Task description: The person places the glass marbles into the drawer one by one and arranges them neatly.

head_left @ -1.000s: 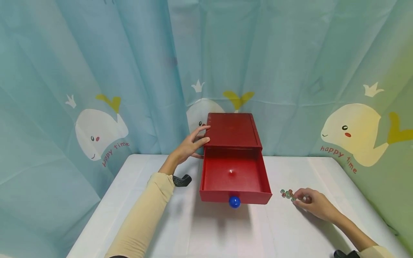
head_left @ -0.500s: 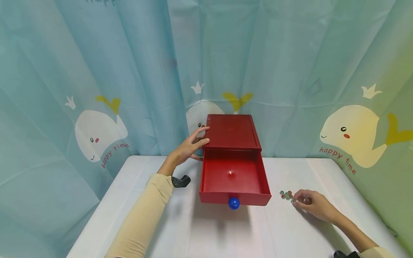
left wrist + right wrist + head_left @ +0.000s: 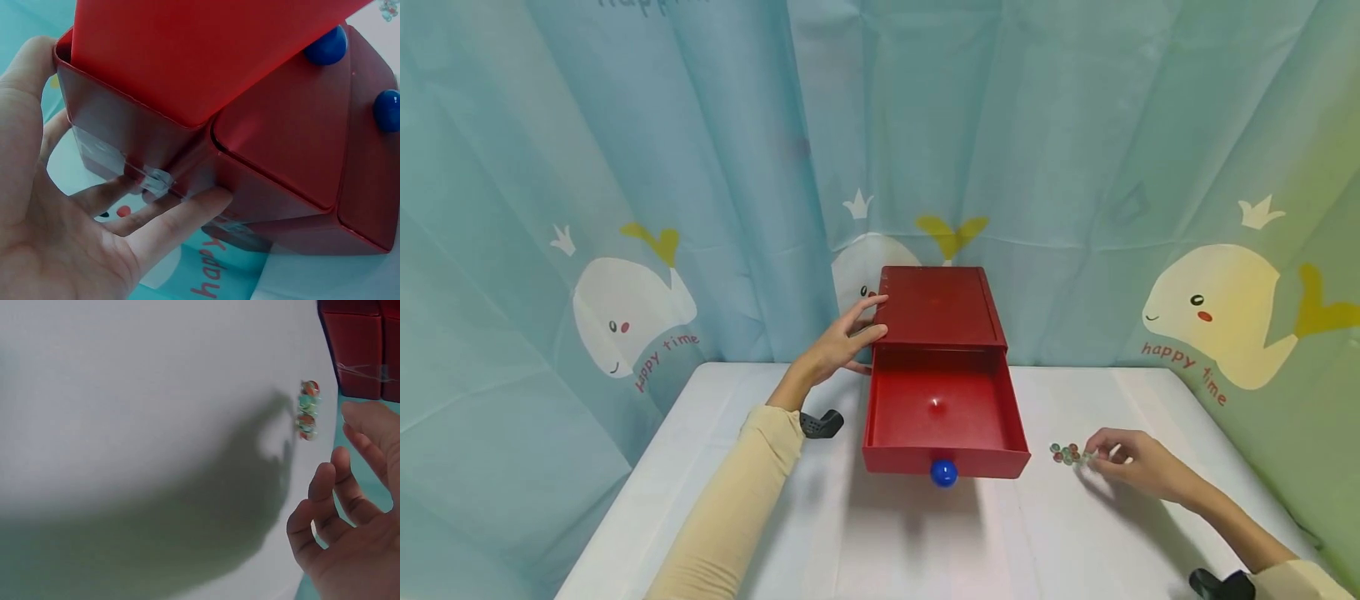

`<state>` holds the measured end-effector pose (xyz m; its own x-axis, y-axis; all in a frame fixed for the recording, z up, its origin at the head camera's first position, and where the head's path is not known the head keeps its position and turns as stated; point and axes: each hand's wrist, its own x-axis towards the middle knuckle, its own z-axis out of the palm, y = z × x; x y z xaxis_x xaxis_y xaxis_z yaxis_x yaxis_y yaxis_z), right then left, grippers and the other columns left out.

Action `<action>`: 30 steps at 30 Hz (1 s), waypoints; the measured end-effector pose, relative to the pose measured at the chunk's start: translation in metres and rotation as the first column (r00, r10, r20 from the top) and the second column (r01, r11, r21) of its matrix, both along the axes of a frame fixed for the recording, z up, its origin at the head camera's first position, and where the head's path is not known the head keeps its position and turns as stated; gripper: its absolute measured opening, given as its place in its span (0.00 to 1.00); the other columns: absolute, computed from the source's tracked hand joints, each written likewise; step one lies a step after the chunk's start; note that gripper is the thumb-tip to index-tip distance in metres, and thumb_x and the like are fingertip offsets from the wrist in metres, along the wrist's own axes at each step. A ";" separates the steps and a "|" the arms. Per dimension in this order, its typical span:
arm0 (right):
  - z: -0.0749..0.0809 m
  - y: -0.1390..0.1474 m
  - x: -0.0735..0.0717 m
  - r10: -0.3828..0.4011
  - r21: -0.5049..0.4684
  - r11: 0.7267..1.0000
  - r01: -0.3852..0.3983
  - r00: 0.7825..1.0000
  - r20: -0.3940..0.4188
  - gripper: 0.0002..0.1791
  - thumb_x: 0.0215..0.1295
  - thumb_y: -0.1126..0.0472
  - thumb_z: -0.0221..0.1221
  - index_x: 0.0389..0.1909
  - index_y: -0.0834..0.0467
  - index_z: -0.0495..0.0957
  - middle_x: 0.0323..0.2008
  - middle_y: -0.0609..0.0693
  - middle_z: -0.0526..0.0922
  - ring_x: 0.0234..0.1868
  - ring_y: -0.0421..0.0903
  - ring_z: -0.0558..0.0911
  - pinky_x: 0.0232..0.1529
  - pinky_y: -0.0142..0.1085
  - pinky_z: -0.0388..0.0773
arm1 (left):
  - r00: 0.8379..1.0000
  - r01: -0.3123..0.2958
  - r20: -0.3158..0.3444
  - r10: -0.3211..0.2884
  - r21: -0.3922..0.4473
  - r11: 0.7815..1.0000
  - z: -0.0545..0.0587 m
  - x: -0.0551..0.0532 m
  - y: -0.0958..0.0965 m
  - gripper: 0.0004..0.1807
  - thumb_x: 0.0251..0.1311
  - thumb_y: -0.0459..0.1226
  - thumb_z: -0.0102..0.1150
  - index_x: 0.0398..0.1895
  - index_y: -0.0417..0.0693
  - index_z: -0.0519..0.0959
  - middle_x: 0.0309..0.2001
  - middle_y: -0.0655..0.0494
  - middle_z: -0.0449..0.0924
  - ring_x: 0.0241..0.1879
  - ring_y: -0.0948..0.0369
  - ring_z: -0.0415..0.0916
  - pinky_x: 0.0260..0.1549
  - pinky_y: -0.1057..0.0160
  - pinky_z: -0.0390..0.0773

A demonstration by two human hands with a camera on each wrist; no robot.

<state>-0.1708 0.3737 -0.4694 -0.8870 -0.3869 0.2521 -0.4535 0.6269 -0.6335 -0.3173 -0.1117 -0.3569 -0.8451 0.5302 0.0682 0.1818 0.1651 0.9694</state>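
A red drawer cabinet (image 3: 936, 304) stands at mid-table with its top drawer (image 3: 943, 460) pulled out, a blue knob (image 3: 943, 473) on its front. My left hand (image 3: 835, 343) rests against the cabinet's left side, fingers spread and fingertips at its top edge. The left wrist view shows the thumb near the rim and the fingers along the side. Over to the right, my right hand (image 3: 1138, 461) pinches a greenish glass marble (image 3: 1087, 457) between thumb and fingertips. Just left of it, several red and green marbles (image 3: 1065, 454) lie clustered; the right wrist view shows them in a row.
Below the pulled-out drawer, closed drawers (image 3: 281, 137) with blue knobs (image 3: 387, 110) show in the left wrist view. Clear tape (image 3: 153, 181) crosses the cabinet's side. The white table (image 3: 760, 533) backs onto a whale-print curtain (image 3: 1060, 125).
My right hand has risen a little from the table with a marble at its fingertips, out of the cluster's near right edge. The left hand and the drawer stay as they were.
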 end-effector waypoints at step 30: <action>0.108 -0.008 -0.014 0.019 0.013 1.000 -0.018 0.998 -0.061 0.10 0.64 0.69 0.68 0.40 0.51 0.83 0.31 0.45 0.83 0.30 0.40 0.80 0.28 0.30 0.76 | 1.000 -0.020 -0.006 0.020 0.001 1.000 -0.006 0.000 0.000 0.35 0.70 0.49 0.57 0.79 0.73 0.59 0.77 0.47 0.55 0.73 0.46 0.58 0.46 0.42 0.85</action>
<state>-0.1849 0.3653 -0.3617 -0.8626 -0.4068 0.3008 -0.5030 0.6257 -0.5962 -0.3172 -0.1113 -0.3625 -0.8551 0.5132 0.0737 0.1845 0.1684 0.9683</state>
